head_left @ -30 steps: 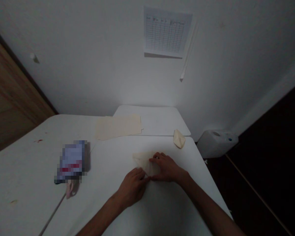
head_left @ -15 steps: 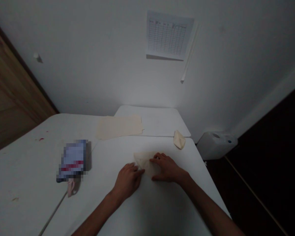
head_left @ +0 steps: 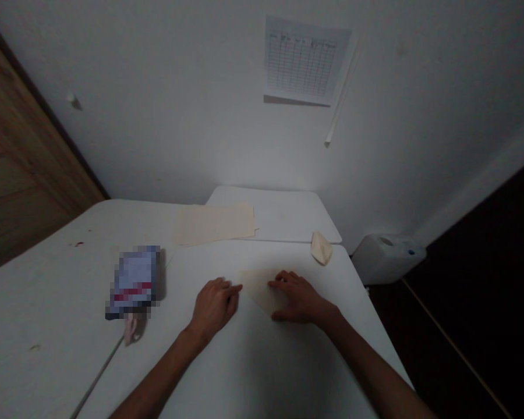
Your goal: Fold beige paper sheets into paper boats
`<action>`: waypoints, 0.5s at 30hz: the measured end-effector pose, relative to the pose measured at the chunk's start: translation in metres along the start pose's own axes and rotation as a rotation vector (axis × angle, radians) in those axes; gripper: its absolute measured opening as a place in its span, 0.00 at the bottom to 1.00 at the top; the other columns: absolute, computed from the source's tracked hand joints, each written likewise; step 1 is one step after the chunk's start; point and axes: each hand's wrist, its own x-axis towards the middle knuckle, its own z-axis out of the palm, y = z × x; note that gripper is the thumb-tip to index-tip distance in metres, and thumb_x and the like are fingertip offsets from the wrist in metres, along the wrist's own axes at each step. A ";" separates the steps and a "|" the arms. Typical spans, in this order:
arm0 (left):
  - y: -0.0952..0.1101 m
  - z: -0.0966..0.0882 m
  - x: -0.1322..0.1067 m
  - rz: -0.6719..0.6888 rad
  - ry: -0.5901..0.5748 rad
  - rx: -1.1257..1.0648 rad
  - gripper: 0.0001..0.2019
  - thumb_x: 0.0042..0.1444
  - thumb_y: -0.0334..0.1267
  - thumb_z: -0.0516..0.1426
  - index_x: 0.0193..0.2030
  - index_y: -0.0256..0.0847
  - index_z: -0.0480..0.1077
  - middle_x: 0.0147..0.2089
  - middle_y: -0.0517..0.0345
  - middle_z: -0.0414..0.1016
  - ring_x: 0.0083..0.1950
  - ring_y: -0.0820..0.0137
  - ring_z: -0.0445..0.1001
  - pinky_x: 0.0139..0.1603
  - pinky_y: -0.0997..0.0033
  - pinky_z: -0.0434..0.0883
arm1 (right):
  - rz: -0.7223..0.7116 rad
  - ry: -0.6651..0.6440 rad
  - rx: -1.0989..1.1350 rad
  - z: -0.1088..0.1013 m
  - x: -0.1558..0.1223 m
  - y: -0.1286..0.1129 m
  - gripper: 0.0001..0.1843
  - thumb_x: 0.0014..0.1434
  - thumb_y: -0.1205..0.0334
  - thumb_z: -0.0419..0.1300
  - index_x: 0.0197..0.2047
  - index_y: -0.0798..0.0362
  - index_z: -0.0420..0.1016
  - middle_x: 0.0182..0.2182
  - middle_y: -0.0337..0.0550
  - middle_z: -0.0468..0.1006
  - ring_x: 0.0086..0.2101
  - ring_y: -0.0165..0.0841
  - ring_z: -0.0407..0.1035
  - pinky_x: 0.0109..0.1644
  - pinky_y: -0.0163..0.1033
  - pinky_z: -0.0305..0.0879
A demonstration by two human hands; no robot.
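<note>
A cream folded paper point(head_left: 259, 286) lies flat on the white table point(head_left: 253, 361) in front of me. My right hand point(head_left: 297, 297) rests on the paper's right part, fingers spread and pressing it down. My left hand point(head_left: 213, 305) lies on the table at the paper's left tip, fingers stretched toward it, holding nothing.
A stack of cream sheets point(head_left: 213, 223) lies further back. A small folded paper shape point(head_left: 321, 248) sits near the right edge. A blurred packet point(head_left: 134, 281) with a pink item point(head_left: 131, 327) lies to the left. A white container point(head_left: 386, 256) stands on the floor at right.
My left hand slid left along the paper's lower edge, from beside my right hand out to the paper's left tip. My right hand stayed in place on the paper.
</note>
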 end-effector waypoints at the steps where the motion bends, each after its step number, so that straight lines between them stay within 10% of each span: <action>1: -0.001 0.000 0.000 -0.005 0.004 0.006 0.16 0.57 0.34 0.50 0.42 0.45 0.79 0.32 0.52 0.78 0.39 0.61 0.73 0.45 0.58 0.71 | 0.002 -0.003 -0.001 0.000 0.000 0.000 0.45 0.43 0.46 0.70 0.62 0.47 0.64 0.55 0.47 0.66 0.53 0.45 0.60 0.58 0.48 0.56; 15: -0.001 0.005 -0.007 0.036 -0.015 0.120 0.15 0.58 0.33 0.51 0.47 0.40 0.75 0.38 0.48 0.78 0.44 0.56 0.75 0.48 0.54 0.70 | -0.003 0.006 -0.004 0.000 0.001 0.000 0.45 0.42 0.45 0.70 0.62 0.48 0.64 0.54 0.47 0.66 0.52 0.45 0.60 0.57 0.48 0.57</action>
